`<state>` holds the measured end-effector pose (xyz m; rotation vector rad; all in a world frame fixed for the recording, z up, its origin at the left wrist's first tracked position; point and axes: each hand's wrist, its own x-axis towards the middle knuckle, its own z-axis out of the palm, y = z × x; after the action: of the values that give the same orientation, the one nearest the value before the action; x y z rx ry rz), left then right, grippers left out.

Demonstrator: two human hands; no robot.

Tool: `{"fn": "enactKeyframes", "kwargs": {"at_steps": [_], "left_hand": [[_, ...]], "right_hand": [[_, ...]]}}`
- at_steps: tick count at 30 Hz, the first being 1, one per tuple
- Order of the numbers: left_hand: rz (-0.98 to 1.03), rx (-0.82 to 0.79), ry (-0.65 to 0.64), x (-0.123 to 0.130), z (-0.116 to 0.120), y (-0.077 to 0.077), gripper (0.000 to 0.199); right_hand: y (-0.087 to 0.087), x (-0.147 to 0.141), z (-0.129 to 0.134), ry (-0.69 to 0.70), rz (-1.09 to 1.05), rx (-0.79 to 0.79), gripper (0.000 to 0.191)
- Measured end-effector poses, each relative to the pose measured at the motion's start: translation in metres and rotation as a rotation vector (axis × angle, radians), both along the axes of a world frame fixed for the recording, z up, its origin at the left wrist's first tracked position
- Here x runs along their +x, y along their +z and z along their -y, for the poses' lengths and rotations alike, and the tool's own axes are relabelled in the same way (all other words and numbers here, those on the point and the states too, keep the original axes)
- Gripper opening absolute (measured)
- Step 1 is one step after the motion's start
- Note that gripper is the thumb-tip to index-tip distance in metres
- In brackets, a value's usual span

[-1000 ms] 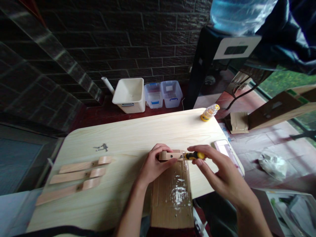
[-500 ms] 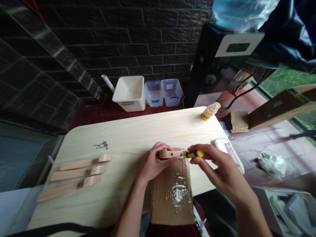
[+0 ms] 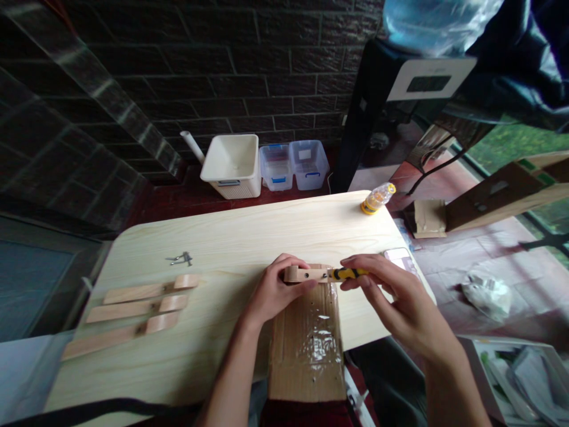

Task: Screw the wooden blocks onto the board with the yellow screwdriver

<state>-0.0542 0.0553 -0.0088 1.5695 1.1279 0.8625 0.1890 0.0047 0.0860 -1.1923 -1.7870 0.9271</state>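
My left hand (image 3: 276, 290) grips a small pale wooden piece (image 3: 315, 275) with a rounded end, pressing it on the far end of a taped cardboard box (image 3: 291, 356). Two dark spots, a hole or screw head each, show on the wood's near face. In my right hand (image 3: 398, 293) is a short yellow-and-black screwdriver (image 3: 344, 273), lying level with its front end at the wood's right end. My fingers cover the rear of its handle. Whether the tip sits in a screw is too small to tell.
Several screws (image 3: 181, 258) and three wooden strips with curved ends (image 3: 133, 292) lie on the left of the table (image 3: 231, 237). A clear bottle with a yellow base (image 3: 377, 199) stands at the far right corner. A phone (image 3: 400, 258) lies partly behind my right hand.
My right fingers have shifted along the screwdriver and now cover the handle's rounded end, which showed before. The left hand keeps its hold on the wooden piece. The whole view has moved slightly.
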Motion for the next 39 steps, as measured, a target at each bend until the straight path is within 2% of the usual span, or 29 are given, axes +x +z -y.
{"fn": "enactKeyframes", "kwargs": {"at_steps": [8, 16, 24, 30, 34, 39], "left_hand": [[0.005, 0.007, -0.006, 0.0, 0.0, 0.001, 0.027], [-0.016, -0.01, -0.003, 0.0, 0.001, 0.002, 0.028], [-0.025, -0.002, 0.007, 0.0, 0.001, 0.002, 0.027], [-0.029, 0.015, 0.009, 0.0, 0.001, 0.004, 0.025], [-0.024, 0.013, 0.003, -0.001, 0.001, 0.004, 0.025], [-0.031, 0.021, 0.004, -0.001, 0.001, 0.002, 0.026]], "right_hand": [[0.003, -0.003, 0.002, -0.007, -0.04, -0.059, 0.031], [-0.003, -0.004, -0.001, -0.01, -0.109, -0.107, 0.026], [0.003, -0.007, 0.003, -0.01, -0.071, -0.141, 0.025], [-0.005, -0.004, 0.002, 0.005, -0.158, -0.187, 0.022], [-0.008, -0.004, 0.003, -0.021, -0.201, -0.187, 0.021], [-0.002, -0.006, 0.002, 0.009, -0.137, -0.095, 0.019]]}}
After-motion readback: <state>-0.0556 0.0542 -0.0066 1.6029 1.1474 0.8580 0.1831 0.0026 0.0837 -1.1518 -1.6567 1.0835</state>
